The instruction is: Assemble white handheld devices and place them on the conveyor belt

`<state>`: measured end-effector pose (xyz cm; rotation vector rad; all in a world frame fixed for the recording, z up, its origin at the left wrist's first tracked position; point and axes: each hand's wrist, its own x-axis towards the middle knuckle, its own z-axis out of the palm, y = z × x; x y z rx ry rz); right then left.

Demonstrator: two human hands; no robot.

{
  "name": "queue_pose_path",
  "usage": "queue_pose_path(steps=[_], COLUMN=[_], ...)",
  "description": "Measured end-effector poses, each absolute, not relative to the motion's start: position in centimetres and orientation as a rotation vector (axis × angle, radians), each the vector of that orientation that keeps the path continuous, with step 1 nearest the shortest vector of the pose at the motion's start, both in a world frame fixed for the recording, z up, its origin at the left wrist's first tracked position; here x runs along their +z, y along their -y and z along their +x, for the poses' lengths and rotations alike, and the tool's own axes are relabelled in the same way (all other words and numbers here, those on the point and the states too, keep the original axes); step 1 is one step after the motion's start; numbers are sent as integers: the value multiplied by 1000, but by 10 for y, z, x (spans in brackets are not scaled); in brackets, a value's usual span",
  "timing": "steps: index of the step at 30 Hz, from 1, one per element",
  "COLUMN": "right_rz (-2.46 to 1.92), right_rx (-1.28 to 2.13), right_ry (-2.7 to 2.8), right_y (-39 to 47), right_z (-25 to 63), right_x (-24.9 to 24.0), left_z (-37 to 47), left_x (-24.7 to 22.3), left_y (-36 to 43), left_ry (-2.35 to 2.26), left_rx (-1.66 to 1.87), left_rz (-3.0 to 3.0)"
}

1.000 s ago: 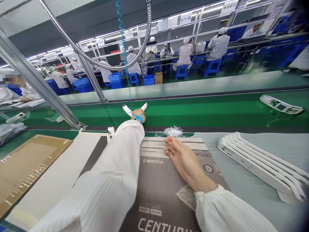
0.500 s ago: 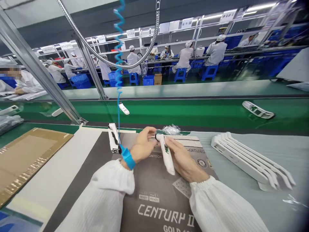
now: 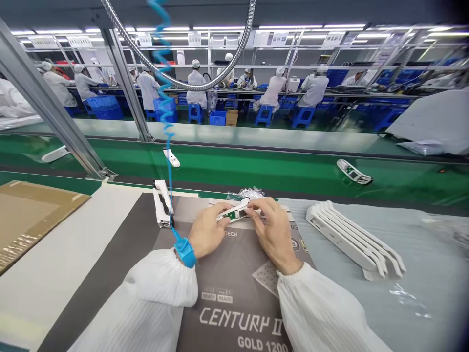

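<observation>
Between my hands is a white plastic handheld device casing (image 3: 236, 213), its open side showing a green circuit board. My left hand (image 3: 208, 230) is closed around its left end, with the thumb along the near edge. The fingers of my right hand (image 3: 273, 227) pinch the dark-tipped right end; part of that end is hidden behind them. A blue wrist strap (image 3: 185, 252) with a coiled cord is on my left wrist. Below the hands lies a grey printed cardboard sheet (image 3: 234, 274). Similar white casings (image 3: 163, 204) stand to the left of my left hand.
Several white casing shells (image 3: 353, 239) lie in a row on grey foam sheeting (image 3: 366, 313) at right. Crumpled clear plastic (image 3: 251, 194) sits behind my hands. A green conveyor belt (image 3: 256, 171) carries loose casings. Brown cardboard (image 3: 36, 215) lies left. A metal post (image 3: 54, 98) rises at left.
The casing has turned from upright to nearly level, its circuit board now facing me. My left hand has closed on its left end, and my right hand has moved to the other end.
</observation>
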<state>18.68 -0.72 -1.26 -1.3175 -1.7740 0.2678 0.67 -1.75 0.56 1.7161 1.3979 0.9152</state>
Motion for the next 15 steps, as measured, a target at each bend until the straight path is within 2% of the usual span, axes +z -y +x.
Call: queue_pose_path(steps=[3, 7, 9, 12, 15], right_rz=[-1380, -1318, -1460, -1766, -1829], right_rx=[106, 276, 305, 132, -35], right_ry=[1958, 1892, 1786, 1830, 1944], right_y=[13, 1, -18, -50, -60], right_z=[185, 182, 184, 193, 208], right_x=[-10, -12, -14, -16, -10], left_z=[4, -2, -6, -10, -11], left_x=[2, -5, -7, -8, -6], left_y=[13, 2, -1, -4, -4], left_ry=[-1490, -1681, -1674, -1594, -1538], left_rx=[925, 1057, 1129, 1194, 1217], left_rz=[1636, 1353, 1278, 1229, 1180])
